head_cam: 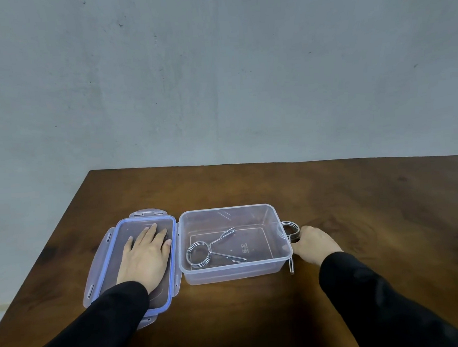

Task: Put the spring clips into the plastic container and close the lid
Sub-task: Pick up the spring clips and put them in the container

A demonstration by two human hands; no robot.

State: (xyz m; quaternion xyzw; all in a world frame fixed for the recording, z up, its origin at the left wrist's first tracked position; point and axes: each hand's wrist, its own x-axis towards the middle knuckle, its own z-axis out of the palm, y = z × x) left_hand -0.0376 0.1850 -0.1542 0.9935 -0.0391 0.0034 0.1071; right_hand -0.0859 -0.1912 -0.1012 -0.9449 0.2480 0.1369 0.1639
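A clear plastic container (280, 261) stands open on the brown table. One metal spring clip (200, 253) lies flat inside it, coil to the left. The lid (108, 250), with a blue seal and clear latches, lies upside down just left of the container. My left hand (147, 254) rests flat on the lid, fingers spread. A second spring clip (290, 230) sits on the table against the container's right wall. My right hand (314, 243) is curled around this clip, hiding most of its handles.
The wooden table (371, 196) has its far edge against a grey wall and its left edge running diagonally past the lid. Bare tabletop stretches to the right of and in front of the container.
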